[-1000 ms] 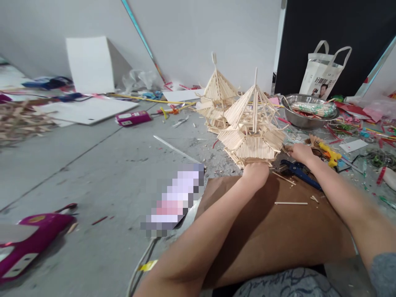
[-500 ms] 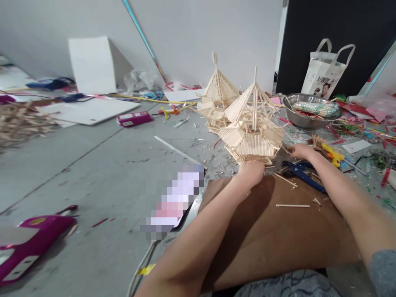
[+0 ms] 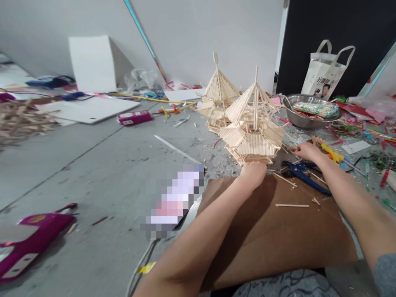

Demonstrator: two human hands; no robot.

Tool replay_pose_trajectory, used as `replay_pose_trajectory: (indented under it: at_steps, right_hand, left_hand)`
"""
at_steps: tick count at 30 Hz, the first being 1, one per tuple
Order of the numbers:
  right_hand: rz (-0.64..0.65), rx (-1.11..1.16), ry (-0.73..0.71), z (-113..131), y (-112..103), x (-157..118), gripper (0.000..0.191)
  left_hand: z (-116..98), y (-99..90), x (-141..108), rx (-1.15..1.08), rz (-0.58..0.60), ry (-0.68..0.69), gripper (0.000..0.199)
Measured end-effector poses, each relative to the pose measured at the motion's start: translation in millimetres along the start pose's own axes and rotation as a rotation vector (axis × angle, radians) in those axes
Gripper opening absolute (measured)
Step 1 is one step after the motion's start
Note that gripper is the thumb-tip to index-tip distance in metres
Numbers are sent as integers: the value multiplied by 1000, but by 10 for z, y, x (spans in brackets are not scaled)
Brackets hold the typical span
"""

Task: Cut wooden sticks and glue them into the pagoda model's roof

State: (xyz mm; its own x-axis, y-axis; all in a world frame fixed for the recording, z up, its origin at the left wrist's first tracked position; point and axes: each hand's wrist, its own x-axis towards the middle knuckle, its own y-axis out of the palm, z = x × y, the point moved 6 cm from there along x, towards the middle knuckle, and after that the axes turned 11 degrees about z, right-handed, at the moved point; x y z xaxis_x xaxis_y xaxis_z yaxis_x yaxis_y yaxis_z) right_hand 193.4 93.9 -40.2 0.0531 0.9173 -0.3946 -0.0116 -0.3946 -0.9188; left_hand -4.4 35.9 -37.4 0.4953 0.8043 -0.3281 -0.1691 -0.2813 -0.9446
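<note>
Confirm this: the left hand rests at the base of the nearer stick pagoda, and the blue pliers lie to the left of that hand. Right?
Not quite. The head view shows the left hand at the base of the nearer stick pagoda, but the blue pliers lie to its right, just below the right hand.

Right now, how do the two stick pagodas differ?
The near pagoda sits at the edge of the brown board with the left hand at its base; the far pagoda stands behind it, nearer the wall, untouched. The near one partly hides the far one and looks larger. Both are pale stick models with peaked roofs and a spire.
</note>
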Motion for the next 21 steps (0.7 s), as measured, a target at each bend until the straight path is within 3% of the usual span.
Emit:
replay_pose_trajectory:
  at_steps: [11,14,17,21]
  right_hand:
    - [-184,103,-233,319,-128,-390,26]
    - [-170,293,-416,445,-142,-574,23]
    - [-118,592,-594,565,-186,-768,26]
    - [-64,1013,-640,648,-294,-877,29]
  left_hand:
    - [-52,-12,4,-24,-15,80,25]
    - [-63,-116,-42,-137,-39,182,21]
    - [-53,-275,-130,-401,-93,311,20]
    - [9,-426,-226,-739,-168,372,14]
